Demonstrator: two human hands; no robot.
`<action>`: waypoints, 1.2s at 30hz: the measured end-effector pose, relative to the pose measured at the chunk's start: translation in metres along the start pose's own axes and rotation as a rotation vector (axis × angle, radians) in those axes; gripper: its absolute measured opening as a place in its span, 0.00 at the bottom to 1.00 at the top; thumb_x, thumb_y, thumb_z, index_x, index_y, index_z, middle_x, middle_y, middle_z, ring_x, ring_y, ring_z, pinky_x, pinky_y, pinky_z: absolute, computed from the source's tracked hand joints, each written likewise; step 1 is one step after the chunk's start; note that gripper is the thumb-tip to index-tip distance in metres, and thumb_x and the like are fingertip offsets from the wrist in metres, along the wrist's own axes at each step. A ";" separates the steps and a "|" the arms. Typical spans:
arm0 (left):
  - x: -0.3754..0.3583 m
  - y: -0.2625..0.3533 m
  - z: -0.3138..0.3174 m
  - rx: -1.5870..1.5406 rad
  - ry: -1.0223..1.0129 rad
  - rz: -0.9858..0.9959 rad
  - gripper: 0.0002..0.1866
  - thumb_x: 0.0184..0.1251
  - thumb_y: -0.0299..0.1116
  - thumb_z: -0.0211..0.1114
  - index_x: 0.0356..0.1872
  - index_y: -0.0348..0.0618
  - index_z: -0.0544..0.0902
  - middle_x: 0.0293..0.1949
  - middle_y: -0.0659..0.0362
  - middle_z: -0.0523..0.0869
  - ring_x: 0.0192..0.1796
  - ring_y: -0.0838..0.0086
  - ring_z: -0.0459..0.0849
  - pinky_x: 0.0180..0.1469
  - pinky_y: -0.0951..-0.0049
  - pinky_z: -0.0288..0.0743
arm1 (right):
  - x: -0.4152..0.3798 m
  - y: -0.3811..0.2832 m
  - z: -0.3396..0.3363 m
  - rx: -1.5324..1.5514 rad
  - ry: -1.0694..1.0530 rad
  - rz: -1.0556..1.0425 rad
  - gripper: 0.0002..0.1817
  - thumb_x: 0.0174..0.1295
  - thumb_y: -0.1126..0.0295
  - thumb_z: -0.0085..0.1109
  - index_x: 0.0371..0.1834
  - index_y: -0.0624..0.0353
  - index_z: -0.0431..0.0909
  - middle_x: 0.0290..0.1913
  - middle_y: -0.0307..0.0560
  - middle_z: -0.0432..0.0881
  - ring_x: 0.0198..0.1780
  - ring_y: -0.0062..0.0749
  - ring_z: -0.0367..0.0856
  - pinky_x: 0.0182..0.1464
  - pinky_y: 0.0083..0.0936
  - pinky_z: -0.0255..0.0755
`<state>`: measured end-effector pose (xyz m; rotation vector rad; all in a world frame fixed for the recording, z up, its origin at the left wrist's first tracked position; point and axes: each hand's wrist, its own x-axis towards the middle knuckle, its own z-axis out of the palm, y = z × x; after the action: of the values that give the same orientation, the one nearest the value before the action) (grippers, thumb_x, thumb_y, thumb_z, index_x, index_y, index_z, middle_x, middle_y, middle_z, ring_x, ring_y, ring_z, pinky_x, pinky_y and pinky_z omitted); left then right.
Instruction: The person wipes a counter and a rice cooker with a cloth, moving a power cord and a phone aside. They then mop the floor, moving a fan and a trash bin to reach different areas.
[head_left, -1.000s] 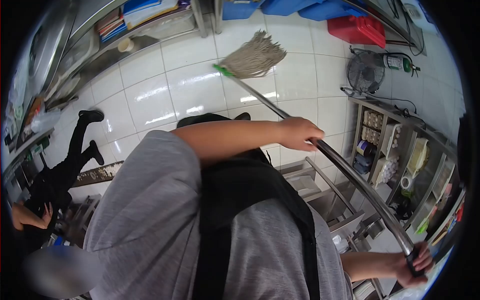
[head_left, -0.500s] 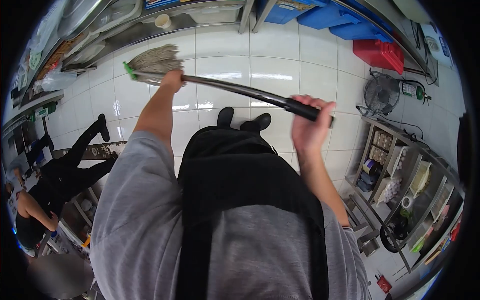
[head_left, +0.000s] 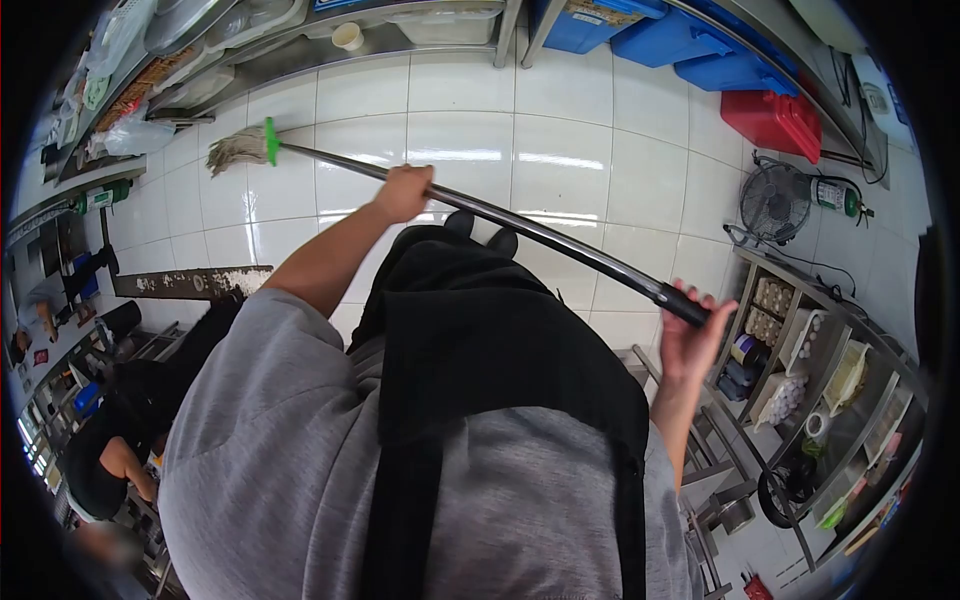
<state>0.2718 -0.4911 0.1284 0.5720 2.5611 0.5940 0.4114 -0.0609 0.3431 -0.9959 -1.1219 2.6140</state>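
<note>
A string mop slants across the view, with a metal pole (head_left: pixel 540 232), a green clamp (head_left: pixel 271 142) and grey-beige strands (head_left: pixel 236 151) on the white tiled floor at far left. My left hand (head_left: pixel 404 193) is wrapped round the pole partway along. At the pole's upper end, the black grip (head_left: pixel 684 303) lies in my right hand (head_left: pixel 694 335), fingers curled loosely behind it and thumb beside its end. My dark shoes (head_left: pixel 502 242) show just below the pole, partly covered by my black apron (head_left: pixel 480 350).
Steel shelving (head_left: pixel 400 45) runs along the far side. Blue bins (head_left: pixel 655 45), a red container (head_left: pixel 772 122) and a floor fan (head_left: pixel 775 200) stand at right, above a rack (head_left: pixel 760 330) with egg trays. Another person in black (head_left: pixel 130 400) bends at lower left.
The mop head has moved left, and its strands now trail left of the clamp. My left hand has moved right and down, my right hand right and toward me. The other person has shifted.
</note>
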 end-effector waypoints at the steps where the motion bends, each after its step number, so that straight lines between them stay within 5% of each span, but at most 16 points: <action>1: 0.006 0.020 0.015 -0.039 0.084 0.051 0.09 0.49 0.27 0.65 0.29 0.42 0.72 0.26 0.51 0.81 0.36 0.50 0.81 0.41 0.54 0.73 | -0.010 -0.024 -0.005 -0.062 -0.007 -0.059 0.24 0.67 0.44 0.48 0.30 0.54 0.75 0.36 0.44 0.80 0.53 0.45 0.77 0.64 0.46 0.67; 6: 0.037 0.183 0.046 -0.331 0.158 0.179 0.09 0.47 0.27 0.65 0.28 0.42 0.72 0.23 0.50 0.80 0.30 0.52 0.81 0.36 0.53 0.72 | -0.085 -0.164 -0.018 -0.533 -0.048 -0.577 0.15 0.62 0.67 0.61 0.48 0.62 0.75 0.48 0.50 0.76 0.55 0.45 0.76 0.62 0.44 0.70; 9: 0.047 0.279 0.059 -0.466 -0.237 0.428 0.10 0.53 0.32 0.65 0.31 0.44 0.72 0.24 0.50 0.80 0.31 0.51 0.80 0.33 0.52 0.71 | -0.164 -0.242 -0.022 -0.783 0.166 -1.029 0.17 0.61 0.63 0.59 0.47 0.61 0.74 0.44 0.47 0.76 0.51 0.40 0.76 0.60 0.38 0.67; 10: 0.041 0.312 0.063 -0.539 -0.307 0.537 0.11 0.54 0.33 0.66 0.32 0.46 0.72 0.23 0.50 0.79 0.31 0.50 0.80 0.33 0.52 0.70 | -0.205 -0.281 -0.031 -0.621 -0.055 -0.962 0.13 0.60 0.62 0.59 0.41 0.59 0.74 0.38 0.44 0.76 0.44 0.37 0.75 0.57 0.39 0.68; 11: 0.037 0.339 0.063 -0.567 -0.449 0.702 0.14 0.56 0.38 0.68 0.32 0.45 0.71 0.25 0.52 0.78 0.32 0.53 0.79 0.34 0.55 0.71 | -0.222 -0.261 0.001 -0.798 0.212 -1.364 0.08 0.60 0.64 0.60 0.36 0.54 0.74 0.31 0.39 0.72 0.37 0.32 0.71 0.50 0.35 0.68; 13: 0.024 0.380 0.083 -0.754 -0.575 1.012 0.18 0.58 0.44 0.69 0.32 0.43 0.71 0.28 0.54 0.78 0.33 0.56 0.78 0.35 0.58 0.71 | -0.234 -0.234 0.056 -0.641 0.089 -1.826 0.09 0.63 0.61 0.56 0.41 0.51 0.73 0.28 0.35 0.79 0.27 0.23 0.78 0.29 0.25 0.76; 15: 0.004 0.406 0.121 -0.895 -0.536 1.088 0.21 0.58 0.47 0.70 0.31 0.42 0.70 0.31 0.55 0.76 0.34 0.59 0.77 0.35 0.60 0.71 | -0.272 -0.233 0.059 -0.668 -0.334 -1.777 0.09 0.64 0.63 0.54 0.45 0.51 0.72 0.35 0.34 0.78 0.32 0.21 0.79 0.30 0.21 0.77; 16: -0.002 0.416 0.134 -0.895 -0.549 1.103 0.21 0.58 0.47 0.70 0.31 0.42 0.70 0.31 0.55 0.76 0.34 0.59 0.77 0.35 0.60 0.71 | -0.289 -0.216 0.065 -0.507 -0.422 -1.579 0.10 0.67 0.65 0.51 0.49 0.52 0.68 0.34 0.35 0.77 0.29 0.19 0.78 0.30 0.21 0.78; 17: -0.007 0.422 0.144 -0.843 -0.613 1.173 0.21 0.59 0.47 0.69 0.30 0.42 0.70 0.30 0.56 0.77 0.34 0.59 0.77 0.36 0.61 0.71 | -0.311 -0.210 0.064 -0.731 -0.557 -1.324 0.11 0.69 0.68 0.49 0.52 0.54 0.66 0.31 0.36 0.76 0.23 0.19 0.77 0.26 0.22 0.77; 20: -0.019 0.414 0.122 -0.687 -0.814 1.244 0.20 0.59 0.46 0.69 0.31 0.42 0.70 0.27 0.56 0.79 0.32 0.59 0.79 0.36 0.61 0.71 | -0.336 -0.177 0.083 -0.819 -0.430 -1.353 0.14 0.70 0.68 0.49 0.56 0.54 0.62 0.29 0.38 0.76 0.18 0.19 0.74 0.18 0.21 0.74; 21: -0.022 0.406 0.108 -0.579 -0.943 1.229 0.19 0.58 0.44 0.69 0.32 0.42 0.71 0.26 0.56 0.79 0.32 0.59 0.79 0.36 0.62 0.72 | -0.342 -0.162 0.091 -0.792 -0.199 -1.515 0.13 0.70 0.66 0.51 0.54 0.54 0.65 0.27 0.38 0.76 0.17 0.19 0.74 0.15 0.20 0.72; 26: -0.005 0.326 0.061 -0.623 -0.857 1.242 0.13 0.53 0.37 0.66 0.32 0.43 0.72 0.25 0.57 0.82 0.32 0.59 0.82 0.34 0.60 0.71 | -0.340 -0.091 0.137 -0.629 0.515 -1.738 0.06 0.68 0.64 0.55 0.39 0.54 0.75 0.19 0.37 0.77 0.16 0.21 0.75 0.11 0.18 0.68; 28: 0.011 0.279 0.030 -0.518 -0.707 1.181 0.11 0.53 0.36 0.65 0.31 0.44 0.73 0.28 0.58 0.84 0.33 0.60 0.83 0.35 0.61 0.73 | -0.334 -0.060 0.146 -0.589 0.552 -1.694 0.06 0.67 0.62 0.55 0.36 0.49 0.71 0.19 0.31 0.75 0.18 0.20 0.76 0.15 0.21 0.71; 29: 0.019 0.255 0.026 -0.578 -0.662 1.154 0.11 0.53 0.37 0.65 0.30 0.44 0.73 0.27 0.58 0.84 0.33 0.60 0.82 0.34 0.61 0.72 | -0.370 -0.064 0.110 -0.627 0.363 -1.539 0.05 0.61 0.66 0.60 0.34 0.50 0.74 0.28 0.36 0.69 0.34 0.29 0.67 0.42 0.31 0.64; 33: 0.032 0.163 -0.033 -0.416 -0.468 0.952 0.13 0.51 0.37 0.66 0.25 0.43 0.71 0.24 0.56 0.82 0.31 0.58 0.82 0.33 0.61 0.71 | -0.305 -0.004 0.182 -0.495 0.366 -1.527 0.10 0.66 0.66 0.56 0.27 0.53 0.71 0.26 0.35 0.64 0.29 0.25 0.62 0.36 0.26 0.58; 36: 0.024 0.075 -0.077 -0.380 -0.313 0.769 0.14 0.51 0.38 0.67 0.24 0.43 0.71 0.22 0.56 0.81 0.30 0.57 0.81 0.32 0.60 0.71 | -0.268 0.024 0.209 -0.433 0.229 -1.406 0.06 0.68 0.67 0.53 0.32 0.50 0.70 0.25 0.35 0.65 0.27 0.23 0.61 0.35 0.24 0.59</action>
<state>0.2351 -0.4417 0.2202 1.3859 1.8124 1.1020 0.4929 -0.2987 0.5723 -0.2515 -1.5182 1.1438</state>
